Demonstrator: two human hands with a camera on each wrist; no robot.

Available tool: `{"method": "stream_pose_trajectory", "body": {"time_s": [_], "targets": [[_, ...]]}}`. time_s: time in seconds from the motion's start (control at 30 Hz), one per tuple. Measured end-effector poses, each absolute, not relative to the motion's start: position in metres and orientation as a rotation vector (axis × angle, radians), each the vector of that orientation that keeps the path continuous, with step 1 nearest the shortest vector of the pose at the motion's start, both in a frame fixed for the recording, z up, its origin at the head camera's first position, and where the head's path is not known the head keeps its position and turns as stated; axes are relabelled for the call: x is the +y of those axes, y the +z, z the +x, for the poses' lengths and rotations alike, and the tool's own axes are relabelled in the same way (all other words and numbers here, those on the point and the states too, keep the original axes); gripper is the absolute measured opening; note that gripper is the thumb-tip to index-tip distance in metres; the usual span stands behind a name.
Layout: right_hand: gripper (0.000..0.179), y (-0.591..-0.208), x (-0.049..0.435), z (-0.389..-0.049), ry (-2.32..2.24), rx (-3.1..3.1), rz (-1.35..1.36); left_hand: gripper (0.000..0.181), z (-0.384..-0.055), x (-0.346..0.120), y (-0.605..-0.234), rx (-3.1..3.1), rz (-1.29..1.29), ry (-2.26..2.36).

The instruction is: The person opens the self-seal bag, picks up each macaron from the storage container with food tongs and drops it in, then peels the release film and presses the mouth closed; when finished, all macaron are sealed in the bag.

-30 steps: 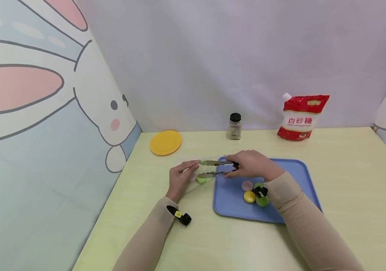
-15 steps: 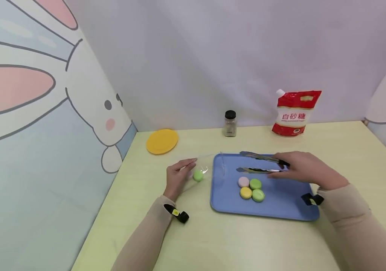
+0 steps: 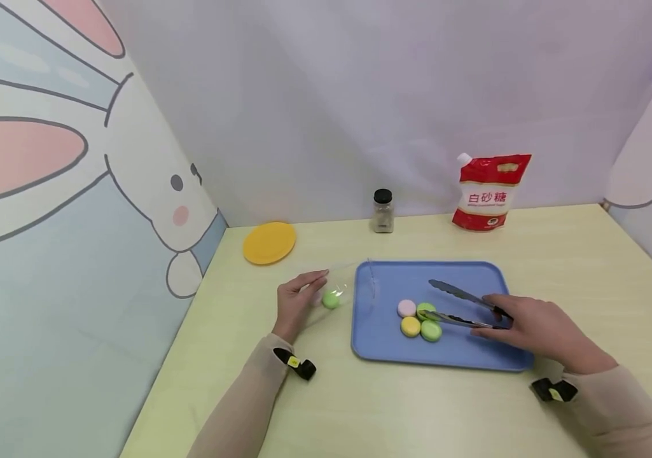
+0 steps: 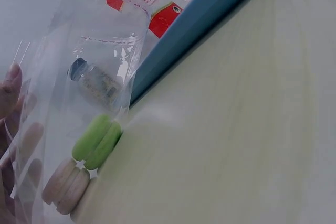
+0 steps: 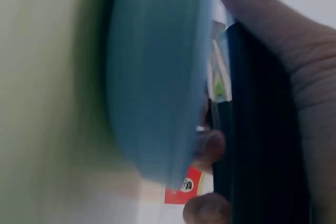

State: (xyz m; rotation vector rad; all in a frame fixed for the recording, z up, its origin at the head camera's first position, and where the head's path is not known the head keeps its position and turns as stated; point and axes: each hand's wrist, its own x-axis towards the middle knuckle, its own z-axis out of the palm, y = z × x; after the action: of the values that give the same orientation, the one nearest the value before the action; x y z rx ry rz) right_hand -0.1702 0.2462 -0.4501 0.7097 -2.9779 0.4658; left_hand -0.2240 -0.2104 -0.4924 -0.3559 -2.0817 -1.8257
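Observation:
On the left, my left hand point(image 3: 298, 302) pinches the edge of a clear plastic bag point(image 3: 350, 275). Inside the bag, the left wrist view shows a green macaron point(image 4: 97, 142) beside a pale pinkish one point(image 4: 66, 187). My right hand point(image 3: 546, 332) grips metal tongs point(image 3: 456, 292) by their black handles, over the right part of a blue tray point(image 3: 383, 352). The tongs' arms are spread with nothing between them. Grouped on the tray are a pink macaron point(image 3: 406, 308), a yellow macaron point(image 3: 410, 327) and two green macarons point(image 3: 431, 331); the lower tong tip overlaps the farther green one.
A yellow plate point(image 3: 269, 243) lies at the table's back left. Near the back wall stand a small jar with a black lid point(image 3: 383, 213) and a red-and-white sugar pouch point(image 3: 488, 194). A wall with a rabbit picture point(image 3: 154, 184) borders the left side.
My right hand has moved with the tongs from the bag's mouth to the right and then nearer, over the tray. The left hand stays at the bag. The head view has shifted slightly.

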Motion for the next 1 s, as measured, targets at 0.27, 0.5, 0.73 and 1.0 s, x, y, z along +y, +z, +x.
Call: {"method": "stream_pose_trajectory", "body": {"time_s": [0.27, 0.5, 0.73, 1.0], "targets": [[0.065, -0.461, 0.244, -0.169, 0.479, -2.932, 0.687, 0.020, -0.223, -0.211, -0.489, -2.078, -0.367, -1.811], [0.072, -0.464, 0.242, -0.165, 0.473, -2.959, 0.672, 0.020, -0.221, -0.210, -0.490, -2.100, -0.342, -1.826], [0.083, -0.466, 0.241, -0.163, 0.449, -2.987, 0.637, 0.020, -0.221, -0.211, -0.492, -2.102, -0.355, -1.815], [0.067, -0.468, 0.242, -0.165, 0.402, -2.959, 0.661, 0.019, -0.223, -0.210, -0.494, -2.083, -0.374, -1.817]]}}
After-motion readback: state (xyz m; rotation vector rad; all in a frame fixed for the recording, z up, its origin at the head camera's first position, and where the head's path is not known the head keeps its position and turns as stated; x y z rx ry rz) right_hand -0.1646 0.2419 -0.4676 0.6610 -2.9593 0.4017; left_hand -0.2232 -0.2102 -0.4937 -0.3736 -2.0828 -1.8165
